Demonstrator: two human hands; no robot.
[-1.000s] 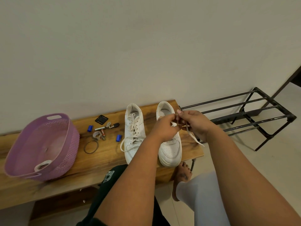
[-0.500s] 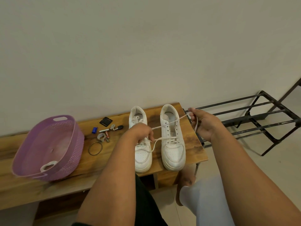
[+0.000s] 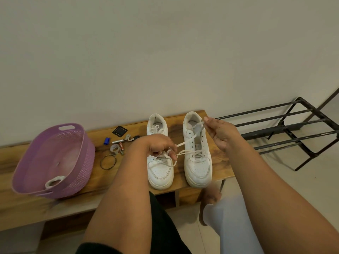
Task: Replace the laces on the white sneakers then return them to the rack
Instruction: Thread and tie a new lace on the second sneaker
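- Two white sneakers stand side by side on a wooden bench (image 3: pixel 185 184), toes toward the camera, heels toward the wall.
- Left sneaker (image 3: pixel 159 162): already laced; loose ends lie over its tongue.
- Right sneaker (image 3: pixel 197 153): only the lower eyelets are threaded; the upper eyelets stand open.
- Lace (image 3: pixel 185 143): white and flat, it runs from the right sneaker's eyelets outward to both hands, one length leading to the left across the gap between the shoes, the other rising toward the heel.
- Left hand (image 3: pixel 159 146): held above the left sneaker, fingers curled and pinching the lace; a free end hangs down past the fingers over the toe of the left sneaker.
- Right hand (image 3: pixel 220 133): held beside the right sneaker's heel, thumb and forefinger pinching the other lace end, raised above the collar.
- Rack (image 3: pixel 286 129): black metal bars, on the floor to the right of the bench, well apart from the sneakers.
- Basket (image 3: pixel 73 158): purple perforated plastic, at the left end of the bench; a coiled white lace (image 3: pixel 54 181) lies inside near its front wall.
- Small items between basket and sneakers: a metal bangle (image 3: pixel 108 162), a blue cap (image 3: pixel 106 140), a black square (image 3: pixel 120 130), and several small metal pieces, too small to identify.
- A bare foot (image 3: pixel 209 200) and a pale trouser leg show below the bench edge.
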